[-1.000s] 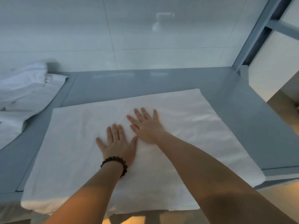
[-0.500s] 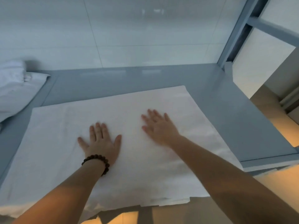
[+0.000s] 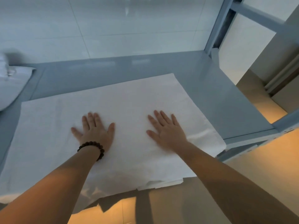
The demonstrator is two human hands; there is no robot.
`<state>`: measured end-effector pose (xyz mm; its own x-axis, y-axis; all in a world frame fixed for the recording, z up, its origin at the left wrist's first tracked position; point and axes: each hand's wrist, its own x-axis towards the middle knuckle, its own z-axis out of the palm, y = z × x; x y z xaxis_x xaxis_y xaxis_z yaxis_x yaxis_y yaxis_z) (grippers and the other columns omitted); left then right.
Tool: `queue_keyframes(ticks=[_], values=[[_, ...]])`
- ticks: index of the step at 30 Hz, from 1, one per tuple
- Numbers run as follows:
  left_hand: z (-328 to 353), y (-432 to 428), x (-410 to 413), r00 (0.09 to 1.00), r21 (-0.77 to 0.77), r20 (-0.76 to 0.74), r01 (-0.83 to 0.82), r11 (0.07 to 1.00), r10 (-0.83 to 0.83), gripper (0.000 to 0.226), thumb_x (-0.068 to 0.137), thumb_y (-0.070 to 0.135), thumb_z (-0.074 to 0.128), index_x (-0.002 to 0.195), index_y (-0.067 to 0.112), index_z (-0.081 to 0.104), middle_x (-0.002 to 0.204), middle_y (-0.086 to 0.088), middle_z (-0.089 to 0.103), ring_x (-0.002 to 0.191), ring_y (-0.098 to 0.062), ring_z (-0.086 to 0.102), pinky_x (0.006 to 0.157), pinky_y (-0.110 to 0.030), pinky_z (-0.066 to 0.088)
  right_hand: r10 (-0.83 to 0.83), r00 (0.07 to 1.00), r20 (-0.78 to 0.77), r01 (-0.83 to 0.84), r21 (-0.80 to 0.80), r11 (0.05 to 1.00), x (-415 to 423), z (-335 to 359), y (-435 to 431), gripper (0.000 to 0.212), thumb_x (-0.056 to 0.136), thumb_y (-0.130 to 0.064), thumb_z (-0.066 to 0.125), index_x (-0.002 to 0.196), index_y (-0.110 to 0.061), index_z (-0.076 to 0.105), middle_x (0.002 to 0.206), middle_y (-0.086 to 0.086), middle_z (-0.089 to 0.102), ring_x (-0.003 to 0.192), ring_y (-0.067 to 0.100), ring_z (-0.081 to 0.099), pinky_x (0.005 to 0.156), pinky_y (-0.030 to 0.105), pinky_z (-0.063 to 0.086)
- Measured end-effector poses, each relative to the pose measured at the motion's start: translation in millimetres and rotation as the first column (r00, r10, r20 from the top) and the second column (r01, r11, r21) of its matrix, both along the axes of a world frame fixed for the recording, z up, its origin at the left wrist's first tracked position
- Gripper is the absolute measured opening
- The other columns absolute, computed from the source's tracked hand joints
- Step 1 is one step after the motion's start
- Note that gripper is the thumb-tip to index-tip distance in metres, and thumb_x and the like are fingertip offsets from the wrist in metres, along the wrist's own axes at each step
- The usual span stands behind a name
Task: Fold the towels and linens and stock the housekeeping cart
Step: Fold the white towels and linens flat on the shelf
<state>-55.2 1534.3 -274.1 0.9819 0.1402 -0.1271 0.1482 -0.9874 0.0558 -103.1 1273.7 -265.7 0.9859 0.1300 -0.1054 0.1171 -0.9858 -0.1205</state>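
A white folded linen (image 3: 126, 101) lies spread flat on the grey shelf surface (image 3: 226, 101), its near edge hanging over the front. My left hand (image 3: 95, 130), with a dark bead bracelet at the wrist, presses flat on the cloth left of centre, fingers straight. My right hand (image 3: 166, 128) lies flat on the cloth further right, fingers spread. Neither hand holds anything.
A pile of white linens (image 3: 11, 84) sits at the far left of the shelf. A tiled wall (image 3: 129, 26) stands behind. A grey metal upright (image 3: 216, 28) rises at the back right corner. Beyond the shelf's right edge lies an orange-lit floor (image 3: 265, 159).
My hands have slid apart across the linen, the right one going further toward the right edge, the left one staying left of centre. The view has shifted right.
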Motion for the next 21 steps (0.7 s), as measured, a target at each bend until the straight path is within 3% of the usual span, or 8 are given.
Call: queue_keyframes(ticks=[5, 7, 9, 14, 21], values=[[-4, 1, 2, 1.000, 0.018, -0.019, 0.003, 1.000, -0.003, 0.083, 0.090, 0.067, 0.005, 0.154, 0.015, -0.006, 0.162, -0.001, -0.012, 0.148, -0.020, -0.011, 0.113, -0.064, -0.002, -0.315, 0.949, -0.028, 0.310, -0.123, 0.943, -21, 5, -104, 0.062, 0.098, -0.056, 0.010, 0.152, -0.032, -0.005, 0.161, -0.004, -0.007, 0.148, 0.016, -0.007, 0.119, 0.046, -0.002], [-5, 1, 2, 1.000, 0.026, -0.023, 0.011, 1.000, -0.010, 0.083, 0.090, 0.067, 0.004, 0.154, 0.015, -0.006, 0.162, -0.002, -0.012, 0.148, -0.021, -0.011, 0.113, -0.065, -0.001, -0.356, 0.934, -0.014, 0.348, -0.184, 0.919, -25, 11, -108, 0.061, 0.100, -0.052, 0.012, 0.153, -0.026, -0.001, 0.162, 0.000, -0.005, 0.148, 0.020, -0.007, 0.118, 0.048, -0.004], [-5, -2, 4, 0.999, 0.019, -0.024, 0.024, 1.000, -0.023, 0.082, 0.090, 0.066, 0.004, 0.154, 0.015, -0.006, 0.162, -0.002, -0.012, 0.148, -0.021, -0.011, 0.112, -0.065, -0.001, -0.286, 0.956, 0.063, 0.293, -0.177, 0.940, -22, 13, -77, 0.059, 0.101, -0.047, 0.016, 0.153, -0.024, 0.004, 0.162, 0.002, -0.003, 0.148, 0.021, -0.008, 0.118, 0.049, -0.006], [-4, -3, 14, 0.998, -0.002, -0.026, 0.064, 0.998, -0.064, 0.081, 0.091, 0.066, 0.006, 0.153, 0.016, -0.007, 0.161, -0.002, -0.014, 0.148, -0.021, -0.013, 0.112, -0.065, -0.004, -0.029, 0.998, 0.062, 0.024, 0.077, 0.997, -4, 11, 65, 0.055, 0.101, -0.048, 0.016, 0.152, -0.032, 0.009, 0.162, -0.005, -0.001, 0.148, 0.017, -0.010, 0.115, 0.058, -0.008], [-7, 4, 48, 0.992, -0.013, -0.014, 0.127, 0.992, -0.127, 0.083, 0.089, 0.069, 0.003, 0.153, 0.017, -0.009, 0.161, -0.001, -0.015, 0.148, -0.021, -0.014, 0.111, -0.064, -0.007, -0.101, 0.994, 0.031, 0.101, -0.008, 0.995, 27, -9, 100, 0.058, 0.096, -0.056, 0.005, 0.151, -0.038, -0.002, 0.161, -0.008, -0.009, 0.147, 0.019, -0.013, 0.108, 0.066, -0.009]])
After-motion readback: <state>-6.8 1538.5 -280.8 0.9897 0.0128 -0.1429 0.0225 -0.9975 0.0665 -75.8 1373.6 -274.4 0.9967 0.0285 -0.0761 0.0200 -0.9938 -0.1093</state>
